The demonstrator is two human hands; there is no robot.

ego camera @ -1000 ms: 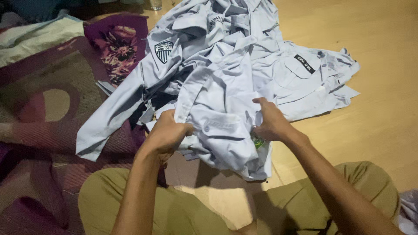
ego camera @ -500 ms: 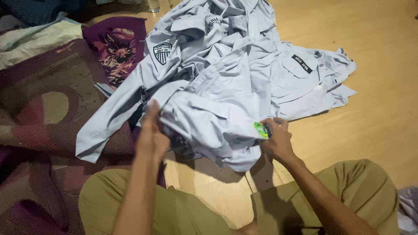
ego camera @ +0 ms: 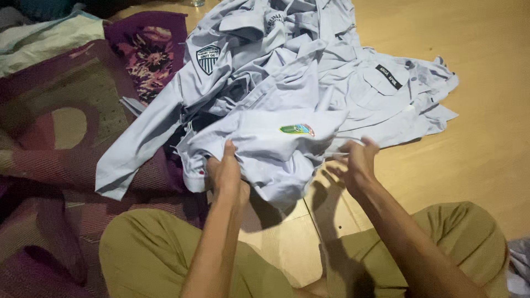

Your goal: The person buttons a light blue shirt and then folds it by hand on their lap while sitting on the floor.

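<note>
Pale grey-blue uniform shirt lies bunched at the near edge of a heap of like-coloured shirts, partly on the wooden floor and partly lifted off it just in front of the person's knees. Its cloth is thin and heavily creased, folded over on itself so that one broad panel faces up, and on that panel sits a small oblong patch in green, yellow and red. A short sleeve end with a folded cuff hangs at the shirt's left, and a loose flap droops from its lower edge, throwing a dark shadow on the boards beneath. The left hand is clenched on the cloth at the shirt's lower left, thumb on top and fingers tucked under the fabric. The right hand is spread and loose just beside the shirt's right edge, fingers apart; it is blurred, and it seems to hold nothing, the cloth lying near its fingertips. Behind, the heap spreads toward the far side: a long sleeve trails to the left over a purple patterned rug, a shield-shaped badge in dark and white shows on one shoulder, and a flat shirt at the right bears a small dark name strip above a chest pocket. The person sits on the floor in olive-yellow trousers, knees wide, with both forearms reaching forward between them.
</note>
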